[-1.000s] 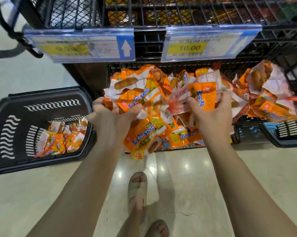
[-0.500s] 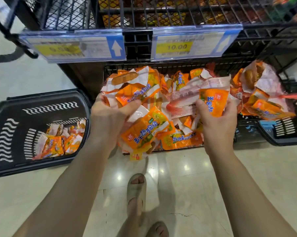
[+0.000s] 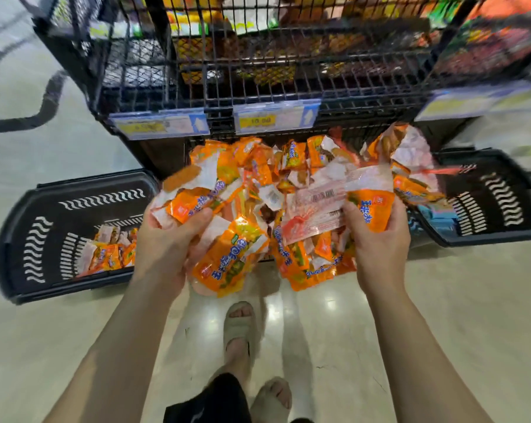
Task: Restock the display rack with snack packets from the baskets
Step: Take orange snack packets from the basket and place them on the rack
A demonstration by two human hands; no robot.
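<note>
Both hands hold bunches of orange-and-white snack packets in front of the black wire display rack (image 3: 258, 96). My left hand (image 3: 166, 242) grips a bunch of packets (image 3: 224, 257), thumb over the top one. My right hand (image 3: 377, 239) grips another bunch of packets (image 3: 371, 209), with pale pink-backed packets spreading leftward. Behind the hands, the rack's bottom shelf holds a heap of the same packets (image 3: 291, 160). A black basket (image 3: 44, 233) on the floor at the left has several packets at its bottom.
A second black basket (image 3: 496, 203) stands on the floor at the right with blue packs inside. Price tags (image 3: 273, 120) hang on the rack's shelf edge, with upper shelves of other snacks above. My sandalled feet (image 3: 239, 328) stand on the glossy floor.
The view has pulled back and tilted up, showing more of the upper shelves. Both hands keep their bunches and have come slightly away from the bottom shelf.
</note>
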